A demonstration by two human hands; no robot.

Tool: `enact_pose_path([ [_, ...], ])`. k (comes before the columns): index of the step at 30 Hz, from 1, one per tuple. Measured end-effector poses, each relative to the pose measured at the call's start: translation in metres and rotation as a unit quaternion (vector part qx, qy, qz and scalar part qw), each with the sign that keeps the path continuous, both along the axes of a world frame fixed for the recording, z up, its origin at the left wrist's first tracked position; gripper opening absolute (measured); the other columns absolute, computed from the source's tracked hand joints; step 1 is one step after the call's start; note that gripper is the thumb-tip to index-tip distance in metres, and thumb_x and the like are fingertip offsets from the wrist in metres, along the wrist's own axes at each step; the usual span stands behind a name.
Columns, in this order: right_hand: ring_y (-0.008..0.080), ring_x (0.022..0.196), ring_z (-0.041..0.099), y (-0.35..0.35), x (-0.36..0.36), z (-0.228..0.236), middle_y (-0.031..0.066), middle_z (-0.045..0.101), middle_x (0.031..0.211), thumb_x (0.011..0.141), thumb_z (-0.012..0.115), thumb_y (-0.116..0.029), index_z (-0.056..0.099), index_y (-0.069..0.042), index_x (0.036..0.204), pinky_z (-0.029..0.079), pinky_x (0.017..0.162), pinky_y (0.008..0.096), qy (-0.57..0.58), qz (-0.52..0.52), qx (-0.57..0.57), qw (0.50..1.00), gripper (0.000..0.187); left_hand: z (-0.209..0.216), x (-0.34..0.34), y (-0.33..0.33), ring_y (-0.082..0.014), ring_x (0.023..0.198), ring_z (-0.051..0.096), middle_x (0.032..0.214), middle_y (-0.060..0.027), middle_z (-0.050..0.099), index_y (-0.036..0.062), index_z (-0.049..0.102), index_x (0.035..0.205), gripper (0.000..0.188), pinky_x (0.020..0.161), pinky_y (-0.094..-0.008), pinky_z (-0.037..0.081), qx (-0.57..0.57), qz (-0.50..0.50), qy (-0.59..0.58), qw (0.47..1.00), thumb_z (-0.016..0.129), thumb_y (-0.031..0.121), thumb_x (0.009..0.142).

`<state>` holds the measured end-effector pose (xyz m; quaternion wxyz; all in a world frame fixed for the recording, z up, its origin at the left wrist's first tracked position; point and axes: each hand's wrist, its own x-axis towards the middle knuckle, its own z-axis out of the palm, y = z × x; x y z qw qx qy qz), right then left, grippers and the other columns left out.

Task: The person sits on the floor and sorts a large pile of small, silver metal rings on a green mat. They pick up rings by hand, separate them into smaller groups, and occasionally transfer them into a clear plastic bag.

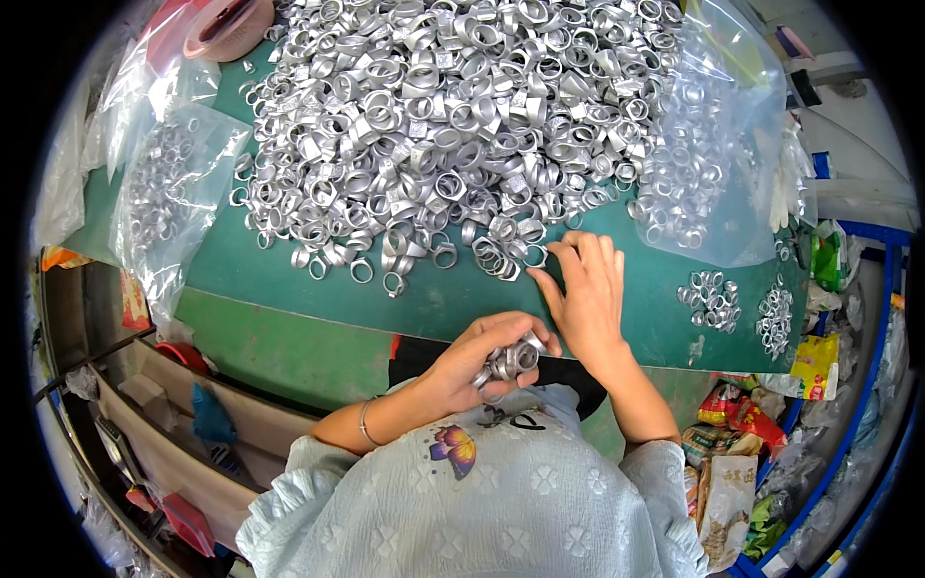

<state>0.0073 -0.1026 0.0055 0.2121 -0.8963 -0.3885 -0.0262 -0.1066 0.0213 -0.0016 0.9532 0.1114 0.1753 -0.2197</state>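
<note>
A large heap of silver-grey metal rings (453, 116) covers much of the green table. My left hand (472, 361), palm up near the table's front edge, is closed around several metal rings (511, 360). At the front of the heap, my right hand (588, 294) has its thumb and index finger at a single metal ring (536, 255), which sits between their tips. Beside that ring, a small cluster of rings (497, 260) stands partly stacked. The undersides of my right fingers are hidden.
Clear plastic bags with rings lie on the left (159, 193) and right (694, 173). Two small ring piles (710, 301) are at the right front. A pink basket (229, 29) stands at the far left. Shelves with bags and packets (742, 414) flank the table, and the green table (597, 231) ends before me.
</note>
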Motion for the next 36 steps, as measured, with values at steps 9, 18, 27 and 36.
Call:
enact_pose_path([
  [9,0.0149,0.059,0.049,-0.035,-0.004,0.008,0.0089,0.056,0.071,0.071,0.067,0.004,0.061,-0.001,0.089,0.04,0.054,0.0251,0.208,-0.079,0.182,0.958,0.019,0.002,0.0,0.001,-0.008,0.04,0.04,0.084,-0.0162,0.057,0.0004,0.057,0.088,0.021,0.031,-0.0193,0.025,0.083,-0.016,-0.016,0.996,0.058,0.021,0.087],
  [18,0.0065,0.075,0.052,-0.146,0.005,0.012,0.0011,0.056,0.087,0.085,0.057,-0.002,0.06,0.002,0.098,0.043,0.067,0.0195,0.2,-0.323,0.298,0.876,0.014,-0.001,0.003,-0.008,-0.0089,0.044,0.041,0.084,-0.0146,0.056,0.0007,0.054,0.089,0.019,0.032,-0.0191,0.028,0.083,-0.02,0.018,0.996,0.058,0.019,0.087],
  [27,0.0214,0.066,0.063,-0.313,0.077,0.016,0.0154,0.065,0.078,0.082,0.062,-0.01,0.063,0.003,0.089,0.048,0.062,0.0322,-0.182,-0.524,0.117,0.824,0.015,0.002,0.01,-0.02,-0.0088,0.043,0.039,0.084,-0.0135,0.055,0.0013,0.053,0.089,0.019,0.032,-0.0187,0.027,0.075,-0.018,0.031,0.997,0.056,0.02,0.087],
  [36,0.0328,0.08,0.059,-0.378,0.112,-0.014,0.0174,0.063,0.086,0.08,0.059,-0.005,0.062,0.001,0.09,0.046,0.072,0.0393,-0.217,-0.514,0.037,0.829,0.012,0.006,0.011,-0.029,-0.008,0.043,0.039,0.084,-0.0114,0.054,0.0023,0.053,0.087,0.02,0.031,-0.0183,0.028,0.096,-0.03,0.05,0.994,0.056,0.021,0.088],
])
